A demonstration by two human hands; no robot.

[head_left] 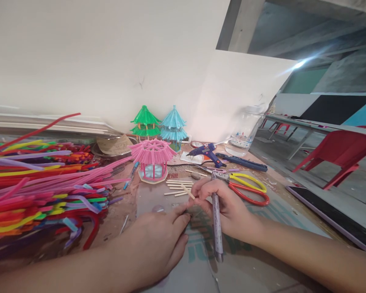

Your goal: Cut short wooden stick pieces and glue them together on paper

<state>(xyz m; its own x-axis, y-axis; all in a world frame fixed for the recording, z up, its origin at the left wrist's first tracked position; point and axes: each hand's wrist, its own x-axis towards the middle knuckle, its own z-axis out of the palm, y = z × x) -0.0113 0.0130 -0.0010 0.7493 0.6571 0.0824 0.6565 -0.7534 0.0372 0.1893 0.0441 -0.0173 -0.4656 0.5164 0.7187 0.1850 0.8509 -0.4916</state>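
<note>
My left hand (158,240) lies nearest the camera, flat on the worktop (256,260), palm down and fingers extended, its grip released, fingertips pressing at the spot where the small wooden stick (187,191) meets the surface. My right hand (224,205) sits just beyond it, its grip clenched on two things at once: the stick, pinched between thumb and forefinger, and a slim grey tool (216,215), probably a craft knife or a pen, running down through the fingers toward me; I cannot tell which it is. To the left, a large heap of coloured pipe cleaners (39,183) covers that side of the worktop. Behind the hands stand a pink pavilion model (153,158), a green pavilion model (145,121) and a blue pavilion model (173,124). Right of these lie a blue glue gun (205,152), the scissors (247,187) with yellow and red handles, and a row of spare sticks (178,185) just beside the pink model. Risk assessment: holding stick and tool in one hand leaves a weak pinch, so the stick could slip or snap. If the tool carries a blade, my left fingertips lie close enough to be nicked. The glue gun, if hot, rests near loose sticks and paper.
</note>
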